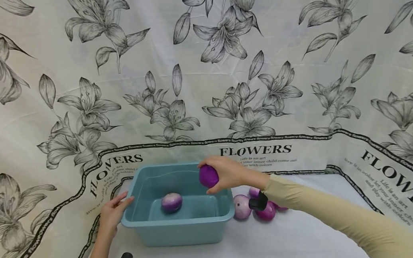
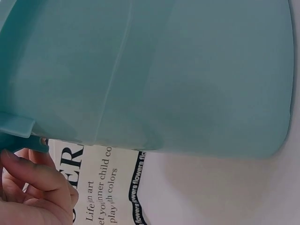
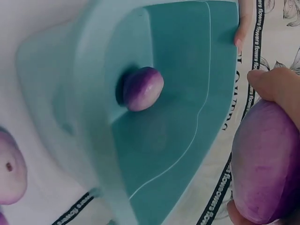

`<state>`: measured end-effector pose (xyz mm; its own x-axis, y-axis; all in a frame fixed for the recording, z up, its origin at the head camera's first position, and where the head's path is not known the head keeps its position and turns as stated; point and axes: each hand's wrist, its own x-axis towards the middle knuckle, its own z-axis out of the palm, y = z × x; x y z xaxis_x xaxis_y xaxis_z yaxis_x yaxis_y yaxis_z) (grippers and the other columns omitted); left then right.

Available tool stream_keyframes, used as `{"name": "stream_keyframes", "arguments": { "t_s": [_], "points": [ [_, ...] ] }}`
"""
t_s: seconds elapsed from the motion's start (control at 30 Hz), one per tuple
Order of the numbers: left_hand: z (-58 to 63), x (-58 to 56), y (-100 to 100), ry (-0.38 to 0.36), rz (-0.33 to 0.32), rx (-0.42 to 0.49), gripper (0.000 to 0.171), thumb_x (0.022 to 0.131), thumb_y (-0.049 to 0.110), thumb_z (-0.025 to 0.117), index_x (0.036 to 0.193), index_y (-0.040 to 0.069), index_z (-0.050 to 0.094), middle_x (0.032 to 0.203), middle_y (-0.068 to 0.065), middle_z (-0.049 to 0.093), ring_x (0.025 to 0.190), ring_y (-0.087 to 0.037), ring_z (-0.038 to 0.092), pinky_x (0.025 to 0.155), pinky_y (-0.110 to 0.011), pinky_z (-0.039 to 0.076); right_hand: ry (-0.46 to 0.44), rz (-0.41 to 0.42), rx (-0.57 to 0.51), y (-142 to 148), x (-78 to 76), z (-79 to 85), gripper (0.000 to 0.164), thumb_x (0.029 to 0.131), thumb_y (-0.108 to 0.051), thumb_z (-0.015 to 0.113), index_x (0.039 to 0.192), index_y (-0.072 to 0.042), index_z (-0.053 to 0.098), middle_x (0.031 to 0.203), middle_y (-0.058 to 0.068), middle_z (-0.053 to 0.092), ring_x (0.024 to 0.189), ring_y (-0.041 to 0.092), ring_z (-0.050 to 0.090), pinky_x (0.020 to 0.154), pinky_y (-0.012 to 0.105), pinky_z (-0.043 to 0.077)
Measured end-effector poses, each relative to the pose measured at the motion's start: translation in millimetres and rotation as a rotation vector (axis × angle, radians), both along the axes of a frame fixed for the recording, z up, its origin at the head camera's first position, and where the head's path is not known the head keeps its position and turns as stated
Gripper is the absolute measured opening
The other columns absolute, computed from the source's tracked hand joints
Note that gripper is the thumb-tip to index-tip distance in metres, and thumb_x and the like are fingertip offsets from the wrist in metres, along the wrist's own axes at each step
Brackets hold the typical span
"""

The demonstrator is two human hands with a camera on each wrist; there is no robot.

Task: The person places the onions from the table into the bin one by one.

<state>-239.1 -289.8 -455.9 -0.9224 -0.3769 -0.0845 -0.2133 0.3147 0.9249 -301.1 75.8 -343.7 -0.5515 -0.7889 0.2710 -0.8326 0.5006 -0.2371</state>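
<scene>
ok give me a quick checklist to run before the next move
1. Right hand grips the held onion: ok, fingers and thumb around it.
2. Left hand holds the tub: ok, at its left end.
3. Tub upright on the table: ok.
4. Room inside: ok, one loose onion with bare floor beside it.
5. Held onion fully over the tub: cannot tell, depth is unclear.
6. Number of onions beside the tub: cannot tell, some are partly hidden.
</scene>
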Motion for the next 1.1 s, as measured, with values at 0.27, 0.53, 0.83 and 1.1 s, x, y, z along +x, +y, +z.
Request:
{"name": "stream_keyframes", "arguments": {
  "t_s": [0.27,0.53,0.83,1.1],
  "points": [
    [-1.5,-1.0,-2,-0.002,-0.007,0.011,0.058,0.087,0.037,0.068,0.134,0.004,0.055,0.088,0.004,0.060,0.078,-0.007,0.054,0.065,-0.021,0.047,-0.076,0.016,0.090,-45,-24.5,-8.2,0.073,0.068,-0.037,0.085,0.129,-0.010,0.055,0.122,0.003,0.061,0.104,0.015,0.060,0.084,0.027,0.051],
    [-0.7,-1.9,-2,0.012,0.005,0.020,0.055,0.087,0.033,0.069,0.132,0.004,0.057,0.086,0.004,0.060,0.076,-0.008,0.054,0.063,-0.021,0.047,-0.104,0.026,0.150,-79,-52.2,-35.6,0.075,0.068,-0.036,0.086,0.129,-0.008,0.055,0.125,0.006,0.060,0.108,0.017,0.058,0.087,0.028,0.050],
    [0.8,-3.3,0,0.017,0.012,0.013,0.053,0.088,0.032,0.069,0.130,0.004,0.058,0.085,0.002,0.059,0.075,-0.009,0.052,0.062,-0.022,0.045,-0.164,-0.012,0.259,-97,-63.3,-72.2,0.069,0.069,-0.031,0.087,0.126,-0.011,0.055,0.122,0.009,0.054,0.109,0.023,0.055,0.087,0.032,0.051],
    [2.0,-3.1,0,0.023,0.011,0.015,0.051,0.088,0.030,0.069,0.130,0.004,0.059,0.083,0.004,0.059,0.076,-0.010,0.051,0.062,-0.021,0.045,-0.204,-0.126,0.404,-99,-62.1,-104.7,0.069,0.065,-0.033,0.089,0.122,-0.010,0.057,0.112,0.008,0.058,0.101,0.021,0.057,0.084,0.029,0.050]
  ]
}}
